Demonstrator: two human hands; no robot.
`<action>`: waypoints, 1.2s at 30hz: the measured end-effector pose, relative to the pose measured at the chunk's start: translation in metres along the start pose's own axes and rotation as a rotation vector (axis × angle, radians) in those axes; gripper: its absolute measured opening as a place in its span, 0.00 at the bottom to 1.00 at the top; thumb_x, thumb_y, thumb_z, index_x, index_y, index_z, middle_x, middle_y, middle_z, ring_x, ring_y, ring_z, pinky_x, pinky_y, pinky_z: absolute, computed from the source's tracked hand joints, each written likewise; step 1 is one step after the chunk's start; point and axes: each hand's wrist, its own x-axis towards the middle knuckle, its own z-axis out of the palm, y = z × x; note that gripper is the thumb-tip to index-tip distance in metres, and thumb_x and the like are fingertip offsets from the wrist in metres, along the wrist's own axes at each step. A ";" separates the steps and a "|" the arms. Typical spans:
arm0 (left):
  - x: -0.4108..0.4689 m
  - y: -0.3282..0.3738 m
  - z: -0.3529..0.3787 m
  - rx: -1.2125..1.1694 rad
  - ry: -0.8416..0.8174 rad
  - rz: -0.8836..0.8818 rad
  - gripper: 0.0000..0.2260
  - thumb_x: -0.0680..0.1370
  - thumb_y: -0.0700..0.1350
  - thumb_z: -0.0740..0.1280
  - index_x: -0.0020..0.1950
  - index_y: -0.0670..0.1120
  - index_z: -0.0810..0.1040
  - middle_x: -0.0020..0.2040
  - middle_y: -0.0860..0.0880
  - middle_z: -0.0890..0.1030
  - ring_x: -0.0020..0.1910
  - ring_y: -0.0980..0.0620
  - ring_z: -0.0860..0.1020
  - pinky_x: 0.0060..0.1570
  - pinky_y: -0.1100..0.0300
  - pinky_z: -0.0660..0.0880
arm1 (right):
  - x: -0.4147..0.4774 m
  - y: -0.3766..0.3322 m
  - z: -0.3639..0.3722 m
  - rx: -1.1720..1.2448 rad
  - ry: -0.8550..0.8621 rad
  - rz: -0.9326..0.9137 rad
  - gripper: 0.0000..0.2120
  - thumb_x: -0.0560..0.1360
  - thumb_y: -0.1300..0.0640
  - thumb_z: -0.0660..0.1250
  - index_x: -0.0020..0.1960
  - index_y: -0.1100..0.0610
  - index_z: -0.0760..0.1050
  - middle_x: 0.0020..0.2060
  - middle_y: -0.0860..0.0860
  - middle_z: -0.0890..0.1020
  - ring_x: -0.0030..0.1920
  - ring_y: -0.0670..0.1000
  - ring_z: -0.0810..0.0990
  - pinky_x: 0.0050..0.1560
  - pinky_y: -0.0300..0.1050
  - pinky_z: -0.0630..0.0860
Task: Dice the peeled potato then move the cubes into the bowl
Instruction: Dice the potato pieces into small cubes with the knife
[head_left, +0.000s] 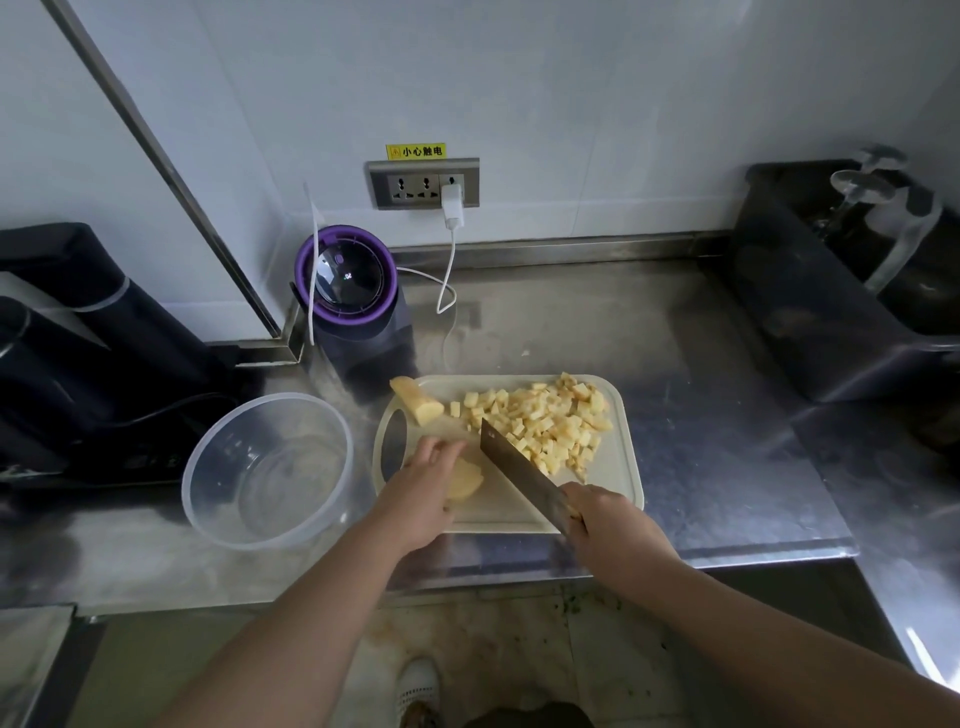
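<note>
My right hand (602, 519) is closed round the knife (519, 467) handle, blade angled across the board (618, 462). My left hand (426, 478) curls down on a potato piece (465, 480), fingers hiding most of it. Past the blade lies a big pile of cubes (545, 421), so dicing looks mostly done. Another chunk (415, 402) waits at the far-left corner. The bowl (267, 470), left of the board, holds nothing yet.

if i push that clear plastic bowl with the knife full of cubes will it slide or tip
The clear plastic bowl looks thin and empty, so probably light. On the smooth steel counter it would likely slide rather than tip, given its wide, low shape.
</note>
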 end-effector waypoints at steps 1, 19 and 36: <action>-0.001 0.000 0.001 -0.037 0.018 -0.058 0.36 0.74 0.44 0.72 0.77 0.50 0.56 0.72 0.49 0.62 0.65 0.49 0.72 0.61 0.57 0.74 | 0.000 0.000 0.000 -0.002 -0.008 -0.001 0.15 0.82 0.58 0.56 0.68 0.51 0.68 0.52 0.47 0.77 0.48 0.47 0.79 0.48 0.41 0.79; 0.013 0.016 0.007 0.104 0.028 -0.231 0.24 0.74 0.51 0.69 0.69 0.51 0.69 0.65 0.50 0.71 0.63 0.47 0.73 0.61 0.53 0.73 | -0.001 0.004 -0.021 -0.010 -0.145 -0.068 0.15 0.82 0.57 0.54 0.67 0.51 0.70 0.52 0.49 0.78 0.48 0.48 0.79 0.50 0.41 0.79; -0.005 0.025 0.024 -0.234 0.155 -0.346 0.29 0.70 0.54 0.74 0.67 0.47 0.68 0.61 0.48 0.73 0.58 0.49 0.75 0.53 0.58 0.75 | 0.001 -0.002 -0.012 -0.082 -0.062 -0.029 0.17 0.83 0.58 0.56 0.71 0.51 0.66 0.56 0.50 0.79 0.50 0.49 0.80 0.52 0.44 0.80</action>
